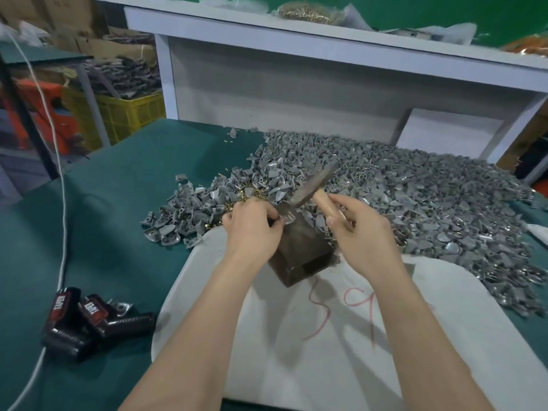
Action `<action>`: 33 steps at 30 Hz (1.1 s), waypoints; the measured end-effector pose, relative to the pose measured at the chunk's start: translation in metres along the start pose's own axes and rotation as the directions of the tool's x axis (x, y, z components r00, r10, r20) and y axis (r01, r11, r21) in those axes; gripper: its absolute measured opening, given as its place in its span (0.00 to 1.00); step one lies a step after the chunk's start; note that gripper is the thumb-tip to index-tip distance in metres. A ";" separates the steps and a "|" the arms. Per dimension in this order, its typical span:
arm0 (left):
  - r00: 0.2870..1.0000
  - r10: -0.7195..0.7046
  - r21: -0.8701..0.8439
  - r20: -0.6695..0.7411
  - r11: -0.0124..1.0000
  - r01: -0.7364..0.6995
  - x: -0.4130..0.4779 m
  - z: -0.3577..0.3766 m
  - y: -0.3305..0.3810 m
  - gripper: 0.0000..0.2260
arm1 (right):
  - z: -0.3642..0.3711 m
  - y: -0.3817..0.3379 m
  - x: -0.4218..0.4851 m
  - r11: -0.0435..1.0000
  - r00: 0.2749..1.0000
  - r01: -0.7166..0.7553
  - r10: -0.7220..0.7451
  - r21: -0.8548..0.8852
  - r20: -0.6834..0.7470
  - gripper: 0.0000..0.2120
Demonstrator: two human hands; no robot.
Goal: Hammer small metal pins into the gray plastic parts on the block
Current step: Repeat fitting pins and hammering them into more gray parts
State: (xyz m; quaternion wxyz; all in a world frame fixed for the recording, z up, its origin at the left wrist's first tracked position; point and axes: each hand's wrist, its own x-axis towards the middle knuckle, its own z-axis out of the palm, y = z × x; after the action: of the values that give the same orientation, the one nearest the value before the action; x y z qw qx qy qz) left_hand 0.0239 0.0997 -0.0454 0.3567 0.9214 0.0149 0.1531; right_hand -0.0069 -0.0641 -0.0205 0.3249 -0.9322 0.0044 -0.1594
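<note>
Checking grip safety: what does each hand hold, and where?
Right hand grips the wooden-handled metal hammer high on its handle, near the head; left hand pinches a gray plastic part atop the dark block.

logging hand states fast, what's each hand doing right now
Left hand: pinches a gray plastic part on top of the block.
Right hand: grips the hammer by its wooden handle.

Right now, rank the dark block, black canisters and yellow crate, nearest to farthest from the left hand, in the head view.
1. Dark block: just right of the left hand.
2. Black canisters: table's near left.
3. Yellow crate: beyond the table, left.
</note>
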 end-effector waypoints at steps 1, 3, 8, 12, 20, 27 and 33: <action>1.000 -0.002 -0.009 -0.005 1.000 0.002 0.000 -0.001 0.000 0.05 | 0.002 0.004 0.003 0.998 0.999 -0.053 0.053 0.018 -0.010 0.17; 1.000 -0.009 -0.032 -0.020 0.999 0.009 -0.001 -0.002 0.000 0.06 | 0.008 0.012 0.007 0.989 0.989 -0.144 0.143 0.022 0.022 0.17; 1.000 -0.011 -0.074 -0.017 0.997 0.010 -0.002 -0.003 0.001 0.03 | 0.013 0.019 0.004 0.972 0.978 -0.190 0.200 -0.142 0.062 0.18; 0.999 0.035 -0.110 -0.007 0.993 -0.035 -0.003 -0.003 0.004 0.02 | 0.010 0.004 0.006 0.993 0.994 -0.015 0.003 -0.113 -0.111 0.16; 0.999 -0.018 -0.430 -0.032 0.903 0.003 0.003 -0.006 0.008 0.10 | 0.016 -0.020 0.051 0.965 0.998 -0.056 0.061 0.257 -0.012 0.06; 0.972 -0.236 -0.632 -0.007 0.754 0.178 0.064 -0.009 0.027 0.09 | 0.016 -0.009 0.133 0.906 0.902 -0.404 0.373 -0.127 -0.216 0.32; 0.928 -0.371 -0.705 -0.001 0.658 0.263 0.180 0.002 0.026 0.13 | 0.116 -0.065 0.237 0.994 0.990 -0.103 0.106 -0.045 0.091 0.19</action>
State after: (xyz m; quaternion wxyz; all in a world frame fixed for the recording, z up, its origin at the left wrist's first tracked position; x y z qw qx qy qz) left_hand 0.1935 0.1037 0.0189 0.6947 0.6890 0.1430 0.1491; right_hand 0.2469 0.0308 0.0033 0.3137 -0.9435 0.0412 -0.0982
